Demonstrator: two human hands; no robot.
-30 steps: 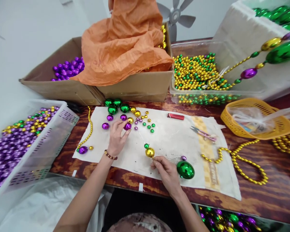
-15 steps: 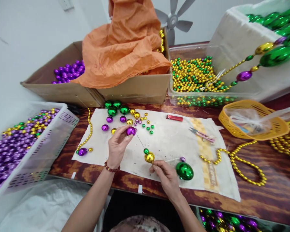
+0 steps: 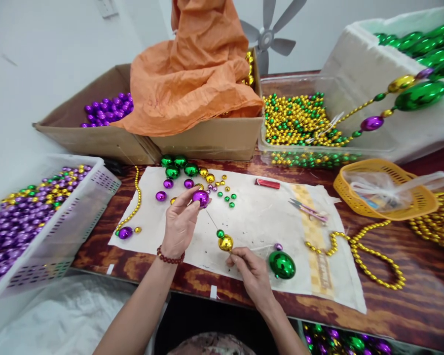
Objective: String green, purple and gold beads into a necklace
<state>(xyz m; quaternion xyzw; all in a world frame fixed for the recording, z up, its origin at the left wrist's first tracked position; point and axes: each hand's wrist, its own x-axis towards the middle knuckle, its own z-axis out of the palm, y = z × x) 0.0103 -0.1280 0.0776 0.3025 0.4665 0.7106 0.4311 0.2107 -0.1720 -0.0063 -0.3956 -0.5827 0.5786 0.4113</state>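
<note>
A large purple bead (image 3: 201, 198) is pinched between the thumb and fingers of my left hand (image 3: 181, 219), above the white cloth. My right hand (image 3: 249, 268) is closed on the lower end of a thin needle (image 3: 211, 219). Threaded on this needle are a small green bead (image 3: 220, 233) and a gold bead (image 3: 225, 242), the gold one just above my fingertips. The needle's upper end points toward the purple bead. Pale thread runs right from my right hand to a small purple bead (image 3: 278, 246) beside a big green bead (image 3: 282, 265).
Loose green, purple and gold beads lie on the cloth (image 3: 163, 217) behind my left hand. Snips (image 3: 309, 211) and a red object (image 3: 267, 183) rest farther right. Cardboard boxes (image 3: 207, 140), a clear bin (image 3: 318, 148), a white crate (image 3: 59, 246) and a yellow basket (image 3: 388, 212) surround it.
Both hands stay in nearly the same places. The purple bead has tilted slightly in my left fingers, and the view has shifted a little.
</note>
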